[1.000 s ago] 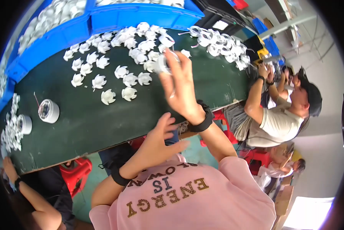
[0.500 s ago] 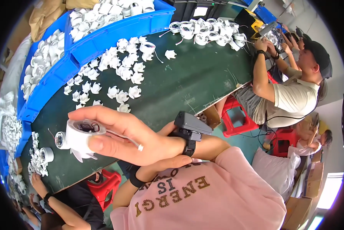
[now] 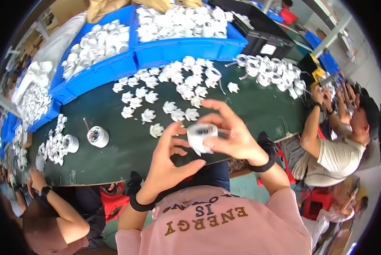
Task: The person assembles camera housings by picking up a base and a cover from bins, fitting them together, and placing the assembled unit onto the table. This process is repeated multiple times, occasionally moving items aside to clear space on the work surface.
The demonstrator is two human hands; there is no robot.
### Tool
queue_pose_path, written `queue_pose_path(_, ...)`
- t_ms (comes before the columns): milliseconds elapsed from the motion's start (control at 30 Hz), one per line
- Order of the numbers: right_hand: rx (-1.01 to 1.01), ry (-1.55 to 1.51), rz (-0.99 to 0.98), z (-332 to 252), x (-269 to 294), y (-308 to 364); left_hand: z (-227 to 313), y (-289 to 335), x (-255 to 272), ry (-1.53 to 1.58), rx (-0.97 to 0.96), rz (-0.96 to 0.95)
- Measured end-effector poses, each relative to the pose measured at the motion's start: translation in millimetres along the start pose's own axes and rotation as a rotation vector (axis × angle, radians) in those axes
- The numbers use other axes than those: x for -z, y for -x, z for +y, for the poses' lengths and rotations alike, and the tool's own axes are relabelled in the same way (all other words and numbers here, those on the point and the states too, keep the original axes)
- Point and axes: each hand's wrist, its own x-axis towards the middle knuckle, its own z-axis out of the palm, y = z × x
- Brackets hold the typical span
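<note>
Fingers of right hand (image 3: 241, 140): closed around white cylindrical plastic housing (image 3: 202, 137) with dark centre, held over near edge of dark green tabletop (image 3: 258, 110).
Fingers of left hand (image 3: 167, 163): spread and curved, just left of housing.
Blue plastic bins (image 3: 190, 50): standing along tabletop's far side, heaped with white plastic parts (image 3: 182, 23).
White ring-shaped pieces (image 3: 271, 72): piled right of bins, thin wires showing.
White petal-edged pieces (image 3: 178, 114): scattered between bins and hands.

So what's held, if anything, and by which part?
A white round housing, by its side wall, in the right hand, thumb on the near side. Left hand open beside it; contact can't be told.
</note>
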Motion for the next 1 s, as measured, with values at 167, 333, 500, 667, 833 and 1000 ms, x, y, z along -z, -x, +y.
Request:
queue_pose_path(167, 0.004, 0.625, -0.267, -14.2, -27.9, -15.4, 18.2, -7.4, 12.9, -0.332, -0.026, -0.325)
queue_pose_path(333, -0.063, 0.547, -0.532, -21.1, -4.2, -72.4, -4.4, -6.7, 30.6, -0.185, 0.102, -0.167)
queue_pose_path(500, 0.431, 0.918, 0.089, 7.9, 80.9, -246.7, -35.0, -1.1, 54.0, 0.111, 0.147, 0.046)
queue_pose_path(667, 0.275, 1.416, -0.007, 44.0, 149.5, -362.6, -38.3, -5.9, 63.0, 0.307, 0.364, 0.159)
queue_pose_path(833, 0.148, 1.194, 0.108, 19.4, 142.0, -330.0, -43.2, 7.3, 72.1, 0.346, 0.308, 0.250)
queue_pose_path(1000, 0.070, 0.093, 0.194, -10.7, 91.5, -217.1, -28.7, -7.2, 75.6, 0.437, 0.280, 0.179)
